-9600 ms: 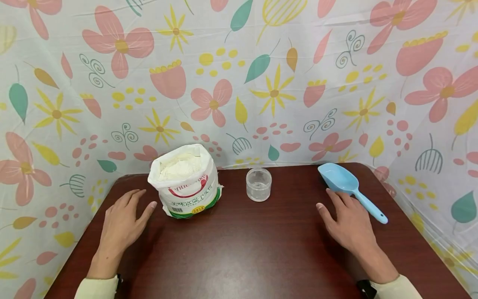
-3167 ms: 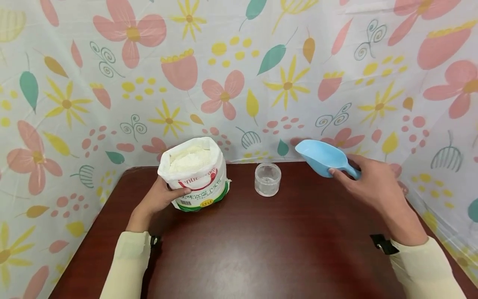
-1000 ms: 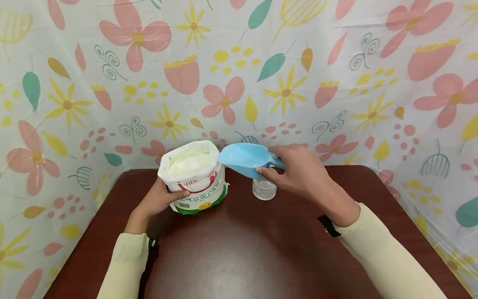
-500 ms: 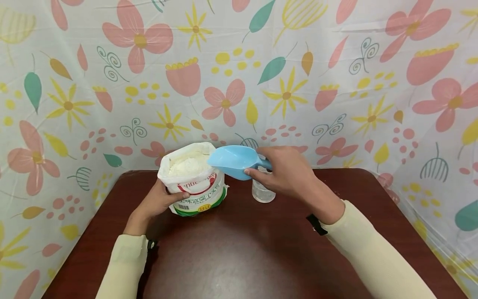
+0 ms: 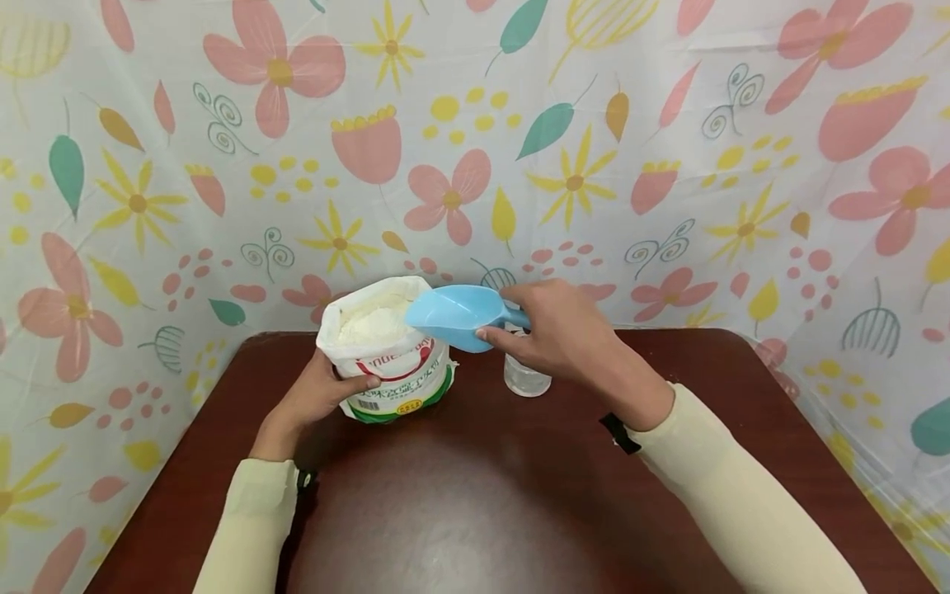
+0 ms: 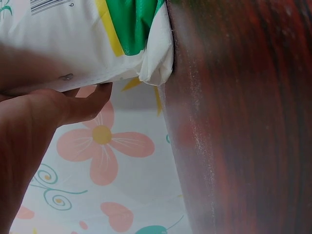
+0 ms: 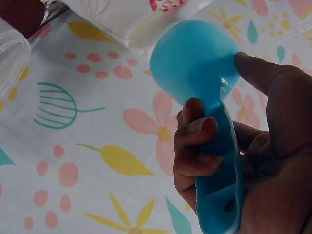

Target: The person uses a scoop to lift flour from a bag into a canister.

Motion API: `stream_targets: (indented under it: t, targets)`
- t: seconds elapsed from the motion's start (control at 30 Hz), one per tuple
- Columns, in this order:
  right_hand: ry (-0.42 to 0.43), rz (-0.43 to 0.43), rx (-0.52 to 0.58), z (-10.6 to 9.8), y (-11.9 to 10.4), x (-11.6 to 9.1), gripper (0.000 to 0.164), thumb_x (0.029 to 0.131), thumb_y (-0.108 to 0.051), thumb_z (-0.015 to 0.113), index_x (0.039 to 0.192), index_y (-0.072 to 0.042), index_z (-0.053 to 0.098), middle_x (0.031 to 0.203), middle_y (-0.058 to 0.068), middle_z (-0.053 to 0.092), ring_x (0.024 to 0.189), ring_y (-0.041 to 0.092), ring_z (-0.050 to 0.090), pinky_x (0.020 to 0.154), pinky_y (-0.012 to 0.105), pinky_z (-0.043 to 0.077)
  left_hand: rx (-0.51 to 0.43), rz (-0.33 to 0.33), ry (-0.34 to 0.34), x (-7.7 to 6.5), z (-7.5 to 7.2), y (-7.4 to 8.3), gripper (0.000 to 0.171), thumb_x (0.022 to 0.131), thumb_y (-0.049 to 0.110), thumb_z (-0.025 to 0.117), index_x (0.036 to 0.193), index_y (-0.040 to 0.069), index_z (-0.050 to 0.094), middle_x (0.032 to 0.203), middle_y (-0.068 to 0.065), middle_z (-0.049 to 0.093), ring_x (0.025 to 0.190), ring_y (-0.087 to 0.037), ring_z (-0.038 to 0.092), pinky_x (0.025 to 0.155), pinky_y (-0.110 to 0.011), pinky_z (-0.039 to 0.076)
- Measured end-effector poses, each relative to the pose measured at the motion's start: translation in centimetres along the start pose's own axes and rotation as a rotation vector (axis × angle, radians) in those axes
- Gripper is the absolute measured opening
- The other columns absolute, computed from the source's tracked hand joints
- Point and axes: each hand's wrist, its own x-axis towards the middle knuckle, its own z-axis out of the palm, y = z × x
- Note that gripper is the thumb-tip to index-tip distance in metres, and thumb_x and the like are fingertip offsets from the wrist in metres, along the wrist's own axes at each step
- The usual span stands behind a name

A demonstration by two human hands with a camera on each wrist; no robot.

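Observation:
A white open-topped bag of flour (image 5: 404, 381) stands at the back left of the table. My left hand (image 5: 315, 398) grips its left side, thumb across the front, other fingers mostly hidden behind. In the left wrist view the bag (image 6: 73, 44) rises over the hand (image 6: 34, 117). My right hand (image 5: 567, 334) holds a light blue scoop (image 5: 454, 318) by its handle, the tip overlapping the right edge of the bag's mouth. Its fingers curl round the scoop's handle (image 7: 219, 170) in the right wrist view. A clear round jar (image 5: 527, 379) stands partly hidden behind the right hand.
Dark brown wood makes up the tabletop (image 5: 445, 495). Behind it and along both sides hangs a white flowered cloth (image 5: 475, 124). The jar's rim (image 7: 19, 53) shows at the left edge of the right wrist view.
The right hand took the scoop from the right of the table and moved it left, past the jar to the bag's mouth. The left hand moved from beside the bag to gripping it.

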Motion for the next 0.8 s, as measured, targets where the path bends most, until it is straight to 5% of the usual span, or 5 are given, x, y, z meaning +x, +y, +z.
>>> stream_targets:
  t: [0.33,0.6,0.8]
  targets:
    - [-0.031,0.010,-0.024,0.3,-0.1,0.6,0.038,0.092,-0.050,0.081,0.081,-0.016,0.065,0.061,-0.002,0.040,0.059,0.018,0.042,0.057,0.033,0.031,-0.011,0.001,0.024,0.3,0.1,0.3,0.109,0.084,-0.001,0.088,0.165,0.027,0.022,0.148,-0.006,0.055,0.131,-0.028,0.058,0.111,-0.062,0.044]
    - [-0.065,0.000,-0.051,0.4,-0.5,0.8,0.052,0.091,-0.050,0.080,0.071,-0.013,0.051,0.062,-0.003,0.028,0.058,0.015,0.030,0.056,0.032,0.026,0.003,0.004,0.020,0.0,0.1,0.2,0.108,0.085,0.002,0.089,0.164,0.032,0.023,0.148,-0.002,0.054,0.132,-0.025,0.057,0.111,-0.054,0.046]
    - [-0.086,-0.007,-0.084,0.2,-0.8,1.1,0.055,0.091,-0.053,0.079,0.068,-0.015,0.046,0.061,-0.002,0.032,0.055,0.015,0.033,0.055,0.031,0.027,0.009,0.006,0.014,0.1,-0.1,0.1,0.108,0.085,0.004,0.089,0.165,0.032,0.023,0.149,-0.002,0.054,0.131,-0.026,0.057,0.111,-0.049,0.048]
